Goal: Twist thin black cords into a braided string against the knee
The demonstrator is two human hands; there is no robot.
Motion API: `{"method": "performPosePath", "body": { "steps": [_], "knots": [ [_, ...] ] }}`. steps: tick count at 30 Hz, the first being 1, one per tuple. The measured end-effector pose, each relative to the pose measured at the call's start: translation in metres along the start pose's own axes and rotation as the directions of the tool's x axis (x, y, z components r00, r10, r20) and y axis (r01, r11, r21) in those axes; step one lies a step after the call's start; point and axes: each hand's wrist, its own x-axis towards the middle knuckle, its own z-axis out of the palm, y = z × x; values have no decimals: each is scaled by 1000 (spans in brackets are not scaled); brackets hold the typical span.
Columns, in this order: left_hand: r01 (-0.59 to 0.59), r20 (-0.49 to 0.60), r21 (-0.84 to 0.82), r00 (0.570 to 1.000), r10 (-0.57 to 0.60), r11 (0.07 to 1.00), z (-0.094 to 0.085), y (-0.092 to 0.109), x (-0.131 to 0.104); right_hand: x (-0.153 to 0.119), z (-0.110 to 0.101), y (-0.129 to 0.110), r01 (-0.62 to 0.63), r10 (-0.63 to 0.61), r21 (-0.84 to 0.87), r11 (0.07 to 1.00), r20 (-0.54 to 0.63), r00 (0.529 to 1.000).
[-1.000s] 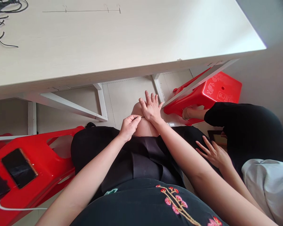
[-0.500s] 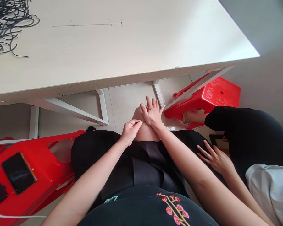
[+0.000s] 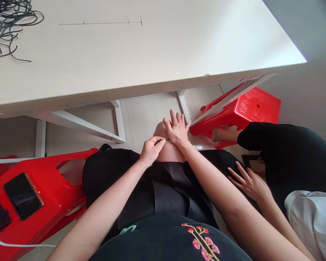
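Note:
My left hand (image 3: 153, 150) is closed in a pinch, thumb against forefinger, on a thin black cord (image 3: 167, 140). Only a short dark stretch of the cord shows, crossing the bare knee (image 3: 168, 154) to the heel of my right hand. My right hand (image 3: 177, 129) lies on the far side of that knee, fingers spread and pointing away from me. Its palm covers the cord's other end, so I cannot tell how far it runs. The two hands are close together but apart.
A pale table (image 3: 165, 54) spans the front, bearing a heap of black cords (image 3: 8, 25) and a marked pencil line. Left, a red stool (image 3: 54, 192) carries a phone (image 3: 23, 195). Another person's hand (image 3: 251, 183) rests at right, near a second red stool (image 3: 258, 105).
The view has shifted slightly, so the table edge sits a little higher. My hands keep nearly the same pose on the knee, and the cord is still pinched in my left fingers.

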Motion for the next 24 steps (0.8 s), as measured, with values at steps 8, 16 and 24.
{"method": "performPosePath", "body": {
  "steps": [8,16,24],
  "knots": [
    [-71,55,15,996,70,997,-2,-5,2,0,-1,0,0,0,11,1000,-5,1000],
    [-47,65,-6,997,47,999,-1,-4,1,0,0,2,-1,1,-3,1000,1,1000],
    [-27,92,-22,995,29,999,-3,-6,1,-2,-1,2,2,-2,-4,1000,0,1000]
  ]
}}
